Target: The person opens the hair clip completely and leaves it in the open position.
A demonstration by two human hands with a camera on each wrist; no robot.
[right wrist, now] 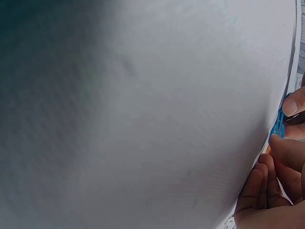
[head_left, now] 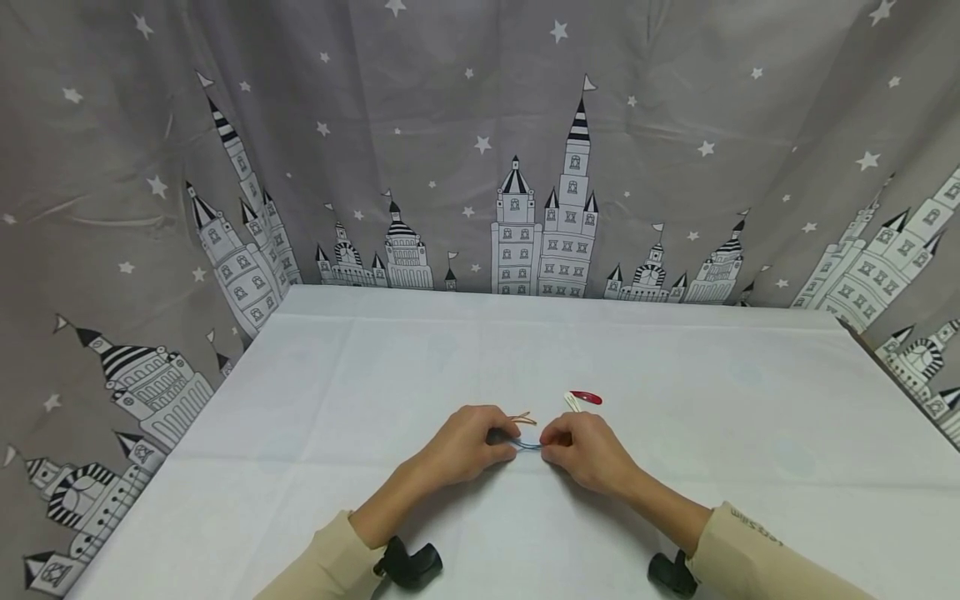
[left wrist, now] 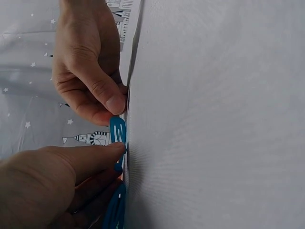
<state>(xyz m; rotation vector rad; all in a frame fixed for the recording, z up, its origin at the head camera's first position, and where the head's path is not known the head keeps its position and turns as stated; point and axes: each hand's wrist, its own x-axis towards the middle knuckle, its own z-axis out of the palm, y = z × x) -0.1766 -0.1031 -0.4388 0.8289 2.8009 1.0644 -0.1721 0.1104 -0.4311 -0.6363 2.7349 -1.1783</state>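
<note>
Two hands meet over the white table, the left hand (head_left: 468,442) and the right hand (head_left: 588,450) a small gap apart. A blue hair clip (head_left: 528,447) bridges that gap, pinched at each end between thumb and fingers. In the left wrist view the clip (left wrist: 118,128) lies between the thumb of the left hand (left wrist: 52,181) and the fingertips of the right hand (left wrist: 90,67). A second blue clip (left wrist: 114,207) shows beneath the left fingers. The right wrist view catches the blue clip (right wrist: 278,125) at its edge, between both hands.
Just beyond the hands lie an orange clip (head_left: 523,418), a cream clip (head_left: 572,402) and a red clip (head_left: 587,397), the cream one partly behind the right hand. A grey curtain (head_left: 435,150) printed with castles hangs behind the white-covered table (head_left: 360,358).
</note>
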